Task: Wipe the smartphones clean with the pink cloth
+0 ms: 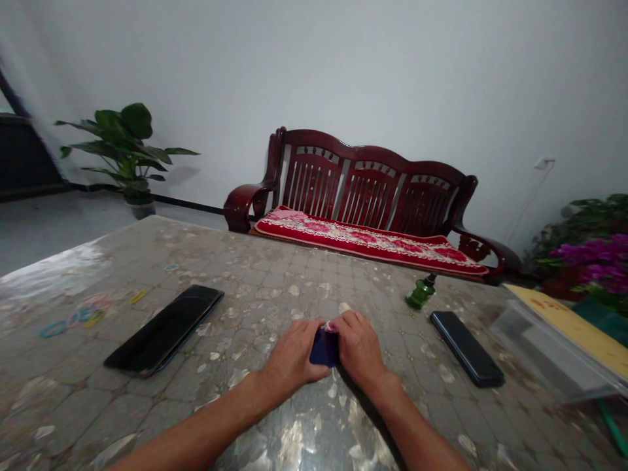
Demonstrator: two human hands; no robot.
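Note:
A small dark blue, flat object [324,348] is held between my two hands, low in the middle of the head view, over the patterned table [255,294]. My left hand [296,350] grips its left side, thumb at the lower edge and fingers at the top. My right hand [358,343] is closed at its upper right corner, where a small pinkish-white bit [330,326] shows between the fingertips. What my right palm covers is hidden.
A black phone [167,330] and several coloured bands [88,314] lie on the left. On the right are a green bottle [420,292], a dark phone [466,348] and a clear box [544,347]. A wooden bench [367,190] stands beyond the table.

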